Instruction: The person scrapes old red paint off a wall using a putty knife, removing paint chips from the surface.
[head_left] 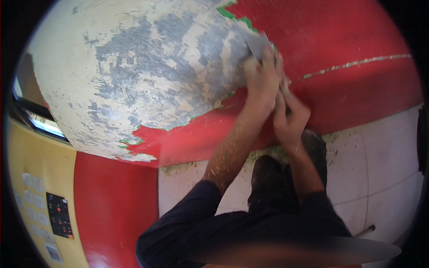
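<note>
A scraper (256, 46) with a flat grey metal blade is pressed against the wall, at the border between bare surface and red paint. My left hand (261, 80) is closed on it just behind the blade. Lower and to the right, my right hand (292, 117) is wrapped round its handle end, which the fingers mostly hide. Both hands are slightly blurred. Left of the blade spreads a large stripped patch (165, 67), grey and cream, edged with thin green paint. Red paint (326, 33) covers the wall to the right. Pale flakes cling to my left forearm.
Paint crumbs lie along the wall's foot on the pale tiled floor (348, 178), around my dark shoes (266, 172). A whitish line (357, 65) runs across the red paint. On the left are a yellow and red wall (111, 210), pinned sheets and a window.
</note>
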### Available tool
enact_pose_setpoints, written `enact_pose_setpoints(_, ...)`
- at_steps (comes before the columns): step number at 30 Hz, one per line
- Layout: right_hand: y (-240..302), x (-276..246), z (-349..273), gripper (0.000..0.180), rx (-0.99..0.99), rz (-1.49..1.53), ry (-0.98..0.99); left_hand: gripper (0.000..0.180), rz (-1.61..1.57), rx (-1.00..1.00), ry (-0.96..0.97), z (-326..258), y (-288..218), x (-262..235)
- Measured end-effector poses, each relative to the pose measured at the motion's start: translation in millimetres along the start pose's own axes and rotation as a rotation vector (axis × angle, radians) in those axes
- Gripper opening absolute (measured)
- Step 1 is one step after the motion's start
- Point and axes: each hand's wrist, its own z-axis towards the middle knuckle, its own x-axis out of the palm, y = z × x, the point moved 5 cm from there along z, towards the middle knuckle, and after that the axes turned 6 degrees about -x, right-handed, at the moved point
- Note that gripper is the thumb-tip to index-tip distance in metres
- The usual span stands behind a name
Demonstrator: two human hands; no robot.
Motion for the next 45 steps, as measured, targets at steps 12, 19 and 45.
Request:
enact_pose_setpoints(12, 0.4, -19.8, -9.2, 0.03, -0.063, -0.121, -0.057, 0.028, -0.022, -0.196, -0.089, -6.2, 26.6, 8.6)
enact_pose_setpoints(19, -1.9, -22.4, -10.3, 0.029, -0.047, -0.105, -0.014, 0.029, -0.018, -0.184, -0.166, -9.9, 28.7, 6.4)
enact_pose_setpoints(45, 27.3, -16.6, 10.0, 0.032, -0.166, -0.203, 0.054, 0.03, -0.077, -0.106, -0.087, -6.9, -0.7, 7.2)
